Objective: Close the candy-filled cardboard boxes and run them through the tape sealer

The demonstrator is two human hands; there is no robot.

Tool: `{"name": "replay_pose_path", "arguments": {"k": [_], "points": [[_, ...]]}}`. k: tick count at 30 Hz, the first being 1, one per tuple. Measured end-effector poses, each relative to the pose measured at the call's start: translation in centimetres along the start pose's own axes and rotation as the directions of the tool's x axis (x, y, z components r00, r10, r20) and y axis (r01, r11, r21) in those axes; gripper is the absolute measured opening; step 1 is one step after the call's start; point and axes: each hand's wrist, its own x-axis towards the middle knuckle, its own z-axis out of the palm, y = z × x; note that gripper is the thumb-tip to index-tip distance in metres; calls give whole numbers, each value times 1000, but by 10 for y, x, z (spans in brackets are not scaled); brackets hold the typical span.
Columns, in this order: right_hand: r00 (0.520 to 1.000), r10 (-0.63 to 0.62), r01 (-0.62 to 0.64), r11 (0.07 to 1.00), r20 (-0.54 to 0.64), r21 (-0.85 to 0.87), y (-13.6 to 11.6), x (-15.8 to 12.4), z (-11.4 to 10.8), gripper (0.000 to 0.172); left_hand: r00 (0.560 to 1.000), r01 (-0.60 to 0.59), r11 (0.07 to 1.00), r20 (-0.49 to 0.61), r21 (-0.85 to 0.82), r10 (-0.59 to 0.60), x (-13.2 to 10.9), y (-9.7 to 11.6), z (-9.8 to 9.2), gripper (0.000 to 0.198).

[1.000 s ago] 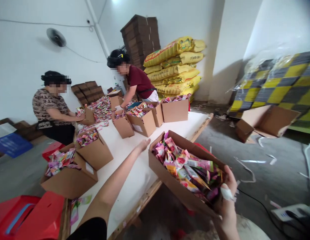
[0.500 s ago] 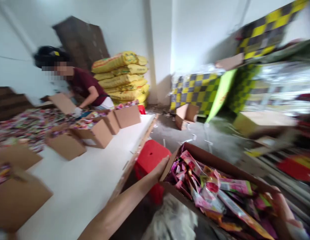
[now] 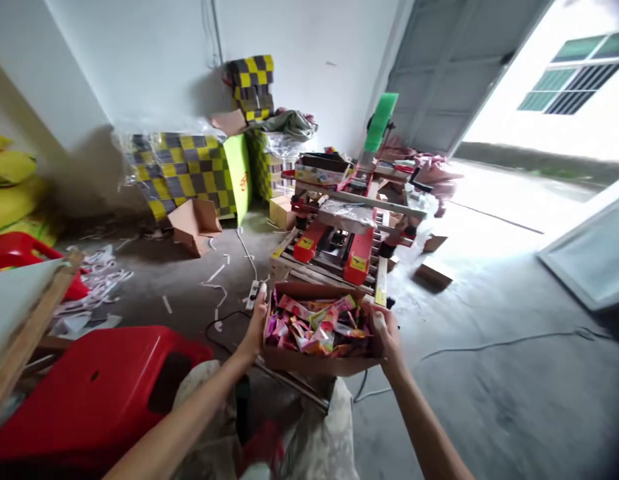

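Observation:
Between my two hands is an open cardboard box [image 3: 322,364], filled with small, shiny wrapped packets [image 3: 324,327] in pink, purple and orange. My left hand [image 3: 258,323] grips its left end, the thumb up along the edge. At the opposite end, my right hand [image 3: 386,333] is closed on the side wall, thumb near the top rim. The box is held up in front of my legs, roughly level. Just beyond it stands a carton-taping machine [image 3: 334,247] with rollers, red plates and a green tape roll [image 3: 382,122].
A red plastic stool [image 3: 84,387] stands at my left, beside the wood-edged table [image 3: 32,327]. Cables [image 3: 499,343] and a power strip [image 3: 252,293] lie on the floor. Behind are an empty carton [image 3: 195,227] and yellow-and-black checked stacks [image 3: 189,170]. At right is an open doorway [image 3: 519,180].
My view has swung right, from the table with boxes and a co-worker to the taping machine. The filled box has come round in front of me, still in both hands.

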Motion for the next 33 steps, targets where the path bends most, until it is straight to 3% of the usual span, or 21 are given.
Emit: {"name": "replay_pose_path", "arguments": {"k": [2, 3, 5, 7, 8, 9, 11, 13, 15, 17, 18, 20, 22, 23, 25, 26, 27, 28, 30, 33], "points": [[989, -63, 90, 973, 130, -212, -4, 0, -11, 43, 969, -203, 968, 169, 145, 178, 5, 12, -9, 87], [964, -62, 137, 950, 259, -280, -9, 1, -12, 43, 920, -322, 918, 304, 230, 247, 8, 18, -11, 92], [848, -25, 263, 888, 529, -379, -20, 4, -7, 44, 760, -530, 782, 593, 327, 267, 16, 28, -6, 94], [693, 30, 431, 783, 720, -448, -29, 10, 6, 37, 579, -660, 689, 787, 300, 212, 22, 30, 9, 85], [627, 69, 511, 715, 776, -477, -33, 13, 15, 31, 518, -690, 669, 834, 277, 188, 24, 28, 17, 81], [577, 124, 575, 640, 807, -510, -35, 15, 23, 25, 486, -701, 660, 858, 269, 167, 24, 24, 25, 81], [539, 248, 640, 502, 805, -582, -39, 19, 37, 22, 488, -694, 655, 864, 297, 126, 23, 15, 37, 84], [538, 342, 645, 421, 770, -637, -45, 22, 42, 28, 514, -677, 651, 854, 344, 82, 20, 5, 41, 84], [453, 398, 632, 488, 798, -602, -50, 23, 35, 33, 519, -657, 658, 854, 368, 40, 20, -2, 42, 84], [343, 355, 631, 599, 870, -493, -53, 20, 20, 52, 512, -617, 696, 859, 369, -1, 25, -4, 40, 81], [318, 310, 632, 636, 896, -444, -52, 18, 12, 64, 505, -585, 727, 863, 360, -21, 29, -3, 40, 76], [348, 224, 635, 658, 910, -405, -45, 16, 1, 77, 486, -477, 818, 872, 322, -60, 39, 6, 39, 64], [401, 213, 589, 685, 891, -429, -34, 19, 0, 59, 463, -358, 891, 882, 279, -90, 49, 17, 37, 53], [412, 229, 555, 705, 882, -442, -29, 24, 2, 44, 426, -316, 911, 898, 266, -114, 53, 21, 36, 53], [449, 273, 502, 711, 851, -493, -22, 36, 11, 22, 354, -287, 917, 920, 278, -168, 56, 24, 33, 67], [475, 290, 487, 700, 831, -523, -21, 41, 15, 16, 344, -286, 912, 920, 296, -190, 55, 22, 32, 77], [509, 297, 476, 685, 808, -552, -22, 44, 18, 15, 363, -282, 906, 909, 315, -203, 50, 19, 30, 85], [555, 288, 467, 669, 781, -578, -24, 44, 20, 17, 418, -283, 899, 886, 334, -198, 44, 13, 29, 88], [683, 218, 444, 634, 697, -633, -31, 32, 23, 30, 589, -303, 875, 796, 377, -139, 25, -1, 30, 77], [912, 22, 324, 575, 410, -752, -33, -6, 32, 56, 808, -353, 792, 588, 498, -10, -4, -19, 40, 61]]}}
